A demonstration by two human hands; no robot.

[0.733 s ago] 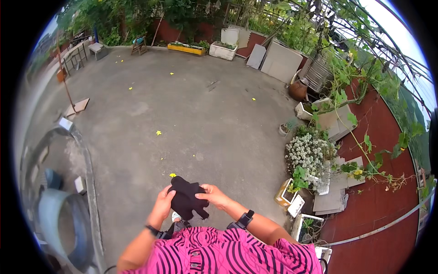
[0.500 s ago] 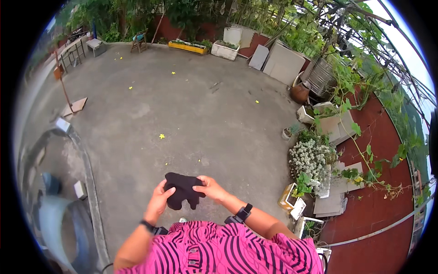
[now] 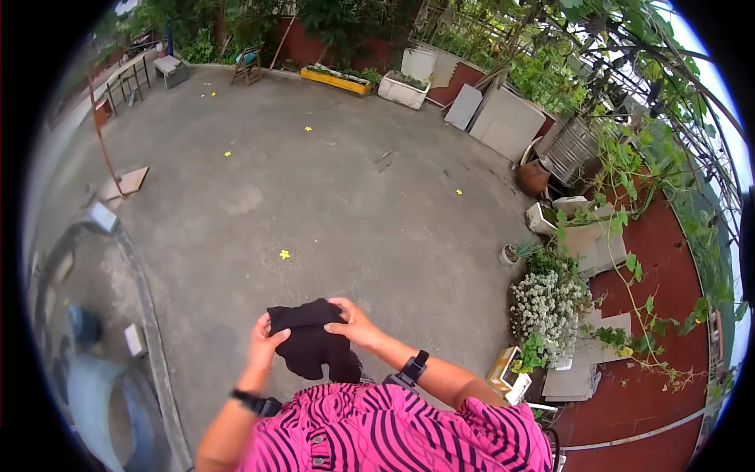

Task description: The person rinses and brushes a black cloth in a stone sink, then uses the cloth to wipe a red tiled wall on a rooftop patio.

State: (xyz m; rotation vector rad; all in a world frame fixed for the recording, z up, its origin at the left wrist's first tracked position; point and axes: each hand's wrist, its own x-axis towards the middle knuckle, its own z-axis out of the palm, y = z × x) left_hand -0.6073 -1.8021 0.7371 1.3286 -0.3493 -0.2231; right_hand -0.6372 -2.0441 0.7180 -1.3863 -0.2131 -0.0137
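Observation:
A soft black piece of cloth (image 3: 313, 340) hangs in front of my body, stretched between my two hands. Its lower edge splits into rounded lobes with a notch between them; what kind of item it is I cannot make out. My left hand (image 3: 263, 340) pinches its left side, thumb on the front and fingers behind. At the upper right edge, my right hand (image 3: 352, 322) grips it the same way, with the thumb pointing inward. Each wrist wears a black band with a small device.
Yellow blossoms (image 3: 285, 254) lie scattered on the grey concrete floor (image 3: 370, 197). To the right stand a white-flowering plant (image 3: 543, 303), stacked slabs, a brown pot (image 3: 533, 179) and trailing vines. A curved low curb (image 3: 149, 299) and bluish round objects are at the left.
The cloth has come nearer my body at its lower end and now hangs longer, its top edge straighter. Both hands still hold it, my left one slightly further left.

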